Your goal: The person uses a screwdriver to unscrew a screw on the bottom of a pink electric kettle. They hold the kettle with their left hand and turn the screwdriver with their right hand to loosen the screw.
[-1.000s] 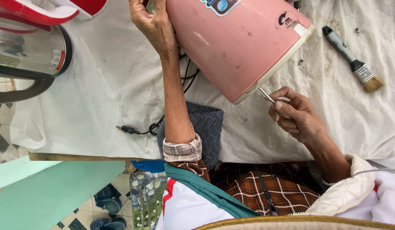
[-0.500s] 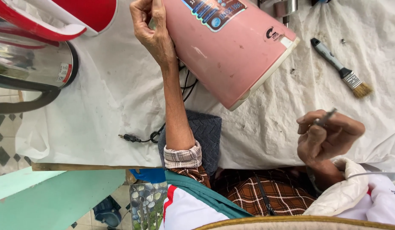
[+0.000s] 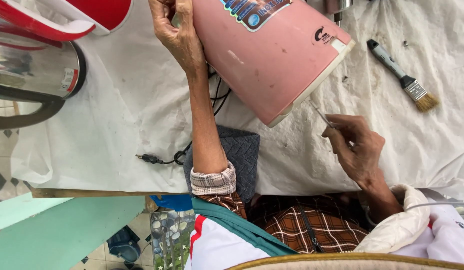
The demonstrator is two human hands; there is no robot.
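Half a second ago the right hand was drawn back toward the person's lap; now it has returned to the pink kettle, which looks a little more upright than before. Its fingers are pinched together around a thin metal tool, whose tip meets the kettle's white base rim. The left hand grips the kettle's left side with fingers curled, their tips hidden behind the body. The kettle lies tilted on a white cloth, its top cut off by the frame. Right of the kettle lies a paintbrush. Left of it, a steel kettle is partly out of view. A black cord runs out from under the kettle.
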